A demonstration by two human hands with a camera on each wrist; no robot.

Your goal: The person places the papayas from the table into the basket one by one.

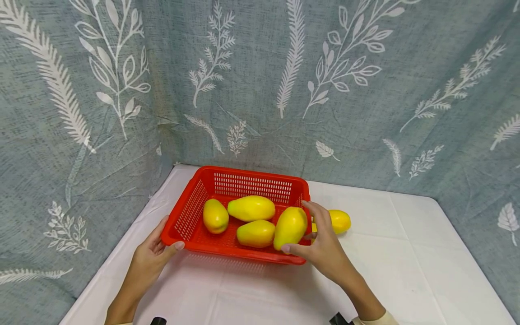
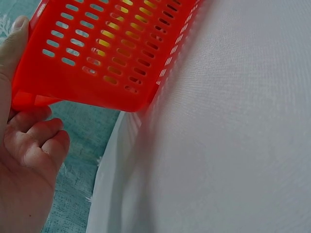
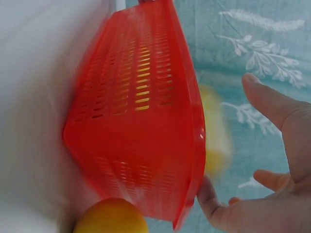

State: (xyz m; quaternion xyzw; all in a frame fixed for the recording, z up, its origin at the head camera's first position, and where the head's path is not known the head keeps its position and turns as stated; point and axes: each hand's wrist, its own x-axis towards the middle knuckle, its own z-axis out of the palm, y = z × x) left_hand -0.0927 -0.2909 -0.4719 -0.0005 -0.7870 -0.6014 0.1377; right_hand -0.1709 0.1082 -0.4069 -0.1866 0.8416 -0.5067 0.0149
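Observation:
A red slotted plastic basket [image 1: 233,253] stands on the table with several yellow papayas inside. My left hand [image 1: 148,257] grips its near left corner, thumb over the rim and fingers beneath, as the left wrist view confirms. My right hand [image 1: 325,246] is at the right end of the basket, thumb and fingers spread around a papaya [image 1: 291,225] that leans upright near that wall. In the right wrist view this papaya [image 3: 214,131] is blurred and apart from the thumb; one finger is at the basket rim. Another papaya [image 1: 340,221] lies outside, partly hidden behind my right hand.
A white cloth [image 1: 390,271] covers the table. Grey-green curtains [image 1: 260,90] with white leaf prints hang behind and along both sides. Inside the basket, two papayas lie in the middle and one papaya [image 1: 215,216] lies toward the left wall.

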